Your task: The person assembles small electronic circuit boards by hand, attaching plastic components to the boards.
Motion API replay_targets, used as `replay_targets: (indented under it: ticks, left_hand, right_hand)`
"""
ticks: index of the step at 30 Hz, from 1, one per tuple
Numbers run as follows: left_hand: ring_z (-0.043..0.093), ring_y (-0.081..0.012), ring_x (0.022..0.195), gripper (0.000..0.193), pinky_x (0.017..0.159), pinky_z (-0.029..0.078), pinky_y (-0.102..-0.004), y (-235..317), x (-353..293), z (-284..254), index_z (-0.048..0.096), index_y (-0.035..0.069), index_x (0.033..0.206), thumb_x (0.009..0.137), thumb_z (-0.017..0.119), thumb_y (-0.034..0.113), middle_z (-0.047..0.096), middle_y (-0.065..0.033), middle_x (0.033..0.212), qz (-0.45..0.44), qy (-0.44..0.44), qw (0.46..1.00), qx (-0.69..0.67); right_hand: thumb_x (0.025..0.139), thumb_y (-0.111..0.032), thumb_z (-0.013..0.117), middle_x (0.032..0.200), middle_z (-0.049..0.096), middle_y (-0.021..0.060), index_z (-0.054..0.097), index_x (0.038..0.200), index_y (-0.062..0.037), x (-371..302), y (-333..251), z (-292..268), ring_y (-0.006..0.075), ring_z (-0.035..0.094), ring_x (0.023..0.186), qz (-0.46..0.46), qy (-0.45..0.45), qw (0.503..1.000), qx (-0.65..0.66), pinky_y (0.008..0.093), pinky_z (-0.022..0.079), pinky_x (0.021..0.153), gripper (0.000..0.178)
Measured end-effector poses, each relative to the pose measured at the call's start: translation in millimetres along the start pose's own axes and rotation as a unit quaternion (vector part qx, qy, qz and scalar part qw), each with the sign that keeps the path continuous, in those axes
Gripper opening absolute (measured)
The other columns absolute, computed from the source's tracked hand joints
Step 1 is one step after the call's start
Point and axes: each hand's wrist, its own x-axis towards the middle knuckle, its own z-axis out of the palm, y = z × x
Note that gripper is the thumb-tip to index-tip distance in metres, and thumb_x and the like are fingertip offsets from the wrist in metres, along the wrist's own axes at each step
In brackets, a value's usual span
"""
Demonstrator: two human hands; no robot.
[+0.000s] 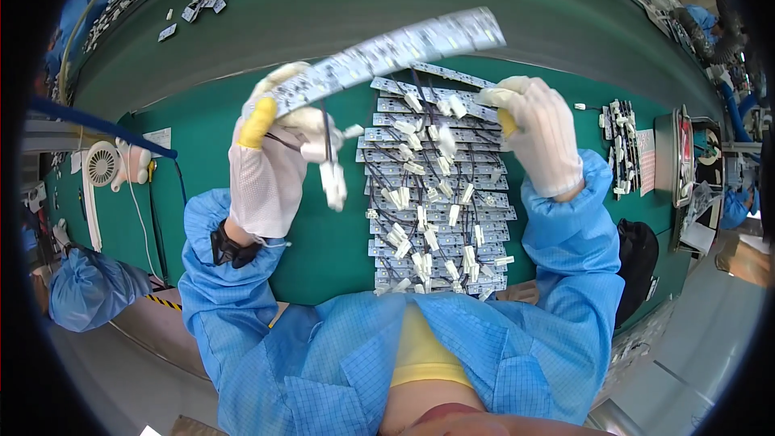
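Observation:
My left hand, in a white glove with a yellow thumb tip, is closed on the left end of a white LED circuit board. The board slants up to the right, raised over the bench. Dark wires with white plugs dangle beneath it. My right hand, gloved alike, pinches the right end of a far LED board in an overlapping stack; its fingertips partly hide the grip. Down toward my body run the stacked boards, with dark wires and white connectors lying across them.
Right of the stack lies a smaller bundle of boards, beside a printed sheet and a metal-edged tray. Small board pieces sit on the far green surface. At left are a small white fan and a co-worker's blue sleeve.

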Motion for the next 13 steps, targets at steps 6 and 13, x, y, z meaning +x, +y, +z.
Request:
replay_targets:
  ticks: [6, 13]
  left_hand:
    - [0.067, -0.0223, 0.080, 0.049, 0.077, 0.053, -0.0308, 9.4, -13.5, 22.3, 0.043, -0.007, 0.126, 0.093, 0.056, 0.027, 0.068, -0.0162, 0.086, -0.148, -0.066, 0.986, 0.025]
    - [0.065, -0.0198, 0.097, 0.072, 0.091, 0.046, -0.0317, 3.3, -17.8, 17.0, 0.036, -0.002, 0.136, 0.087, 0.064, 0.043, 0.068, -0.0157, 0.101, 0.004, -0.138, 0.939, 0.314]
  right_hand:
    - [0.097, -0.026, 0.052, 0.090, 0.063, 0.0074, 0.051, 0.125, 0.0034, -1.6, -5.2, -28.5, 0.0136, 0.062, 0.078, 0.078, 0.059, 0.866, 0.490, 0.0251, 0.051, 0.065, 0.041]
    - [0.090, -0.024, 0.063, 0.079, 0.063, 0.0099, 0.046, 0.130, 0.0006, -13.4, -11.0, -37.3, 0.0136, 0.060, 0.053, 0.173, 0.001, 0.790, 0.588, 0.0194, 0.044, 0.042, 0.050]
